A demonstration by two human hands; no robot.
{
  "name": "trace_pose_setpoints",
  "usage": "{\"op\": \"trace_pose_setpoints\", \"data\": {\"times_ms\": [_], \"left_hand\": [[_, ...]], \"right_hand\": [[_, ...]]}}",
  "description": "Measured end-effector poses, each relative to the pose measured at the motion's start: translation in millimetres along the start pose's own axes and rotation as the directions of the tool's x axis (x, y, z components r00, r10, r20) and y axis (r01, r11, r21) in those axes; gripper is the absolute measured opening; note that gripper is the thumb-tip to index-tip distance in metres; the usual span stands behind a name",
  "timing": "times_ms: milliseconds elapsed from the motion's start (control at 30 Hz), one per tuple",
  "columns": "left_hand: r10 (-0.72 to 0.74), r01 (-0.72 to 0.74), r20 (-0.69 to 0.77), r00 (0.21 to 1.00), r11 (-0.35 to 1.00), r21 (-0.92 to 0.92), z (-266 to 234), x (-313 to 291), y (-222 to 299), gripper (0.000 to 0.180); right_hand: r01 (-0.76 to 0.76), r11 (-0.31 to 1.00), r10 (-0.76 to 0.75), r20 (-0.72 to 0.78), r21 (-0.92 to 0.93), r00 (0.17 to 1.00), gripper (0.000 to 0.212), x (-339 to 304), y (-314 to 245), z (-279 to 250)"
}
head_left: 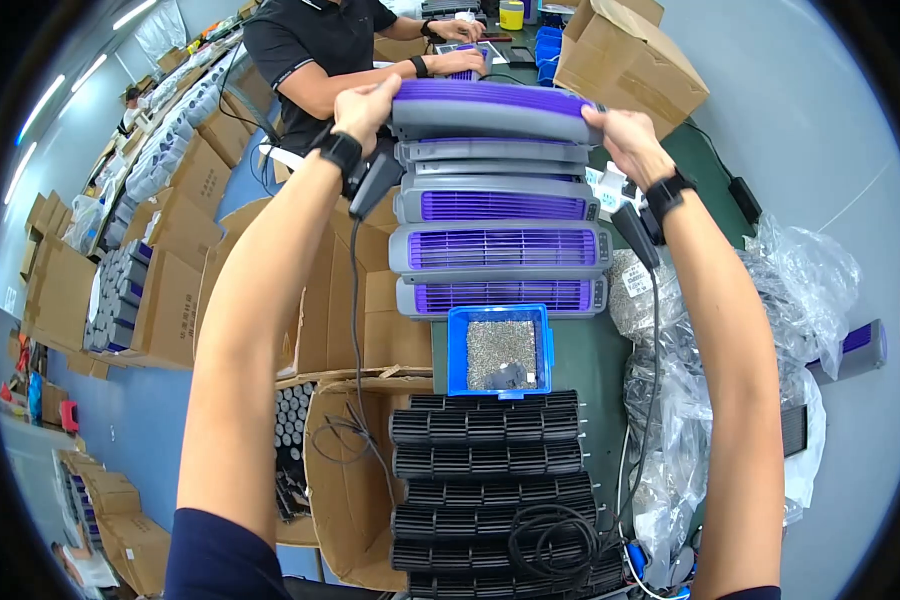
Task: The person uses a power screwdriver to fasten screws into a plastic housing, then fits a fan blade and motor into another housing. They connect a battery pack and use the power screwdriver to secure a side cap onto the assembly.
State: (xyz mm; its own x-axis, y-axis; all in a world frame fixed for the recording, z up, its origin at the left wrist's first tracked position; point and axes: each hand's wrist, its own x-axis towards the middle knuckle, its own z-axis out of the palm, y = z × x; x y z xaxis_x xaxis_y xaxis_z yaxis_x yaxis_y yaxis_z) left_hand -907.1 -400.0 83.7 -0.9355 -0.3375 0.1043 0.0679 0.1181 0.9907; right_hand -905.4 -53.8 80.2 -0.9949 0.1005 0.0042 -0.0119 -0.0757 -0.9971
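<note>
Both my arms reach far forward over the bench. My left hand (366, 108) is closed round the left end of a long grey and purple fan housing (495, 108), and my right hand (625, 138) grips its right end. The housing lies crosswise at the far end of a row of similar pieces; whether it rests on them or is lifted, I cannot tell. Nearer to me in that row are several grey housings with purple grilles (503, 249). A blue bin (457, 350) of small metal screws stands just before the row.
Black cylindrical fan rotors (485, 460) lie in rows nearest me, with a coiled black cable (550, 540) on them. Open cartons (355, 500) stand at the left, clear plastic bags (675, 400) at the right. Across the bench a co-worker (315, 60) handles a purple piece near a carton (630, 65).
</note>
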Motion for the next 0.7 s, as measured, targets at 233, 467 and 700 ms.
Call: {"op": "trace_pose_setpoints", "data": {"times_ms": [233,467,700], "left_hand": [[0.023,-0.043,-0.137,0.990,0.988,-0.151,24.2,54.4,-43.7,0.071],[-0.024,0.026,0.009,1.000,0.958,-0.285,35.3,61.4,-55.7,0.050],[-0.194,0.238,0.197,0.961,0.944,-0.230,46.6,33.4,-43.3,0.060]], "right_hand": [[-0.002,0.997,-0.021,-0.322,-0.072,0.947,0.049,55.4,17.0,23.2],[0.107,0.988,-0.108,-0.002,-0.113,0.994,0.055,59.6,45.7,11.3],[0.071,0.995,-0.068,0.040,-0.070,0.997,0.084,43.0,45.2,6.6]]}}
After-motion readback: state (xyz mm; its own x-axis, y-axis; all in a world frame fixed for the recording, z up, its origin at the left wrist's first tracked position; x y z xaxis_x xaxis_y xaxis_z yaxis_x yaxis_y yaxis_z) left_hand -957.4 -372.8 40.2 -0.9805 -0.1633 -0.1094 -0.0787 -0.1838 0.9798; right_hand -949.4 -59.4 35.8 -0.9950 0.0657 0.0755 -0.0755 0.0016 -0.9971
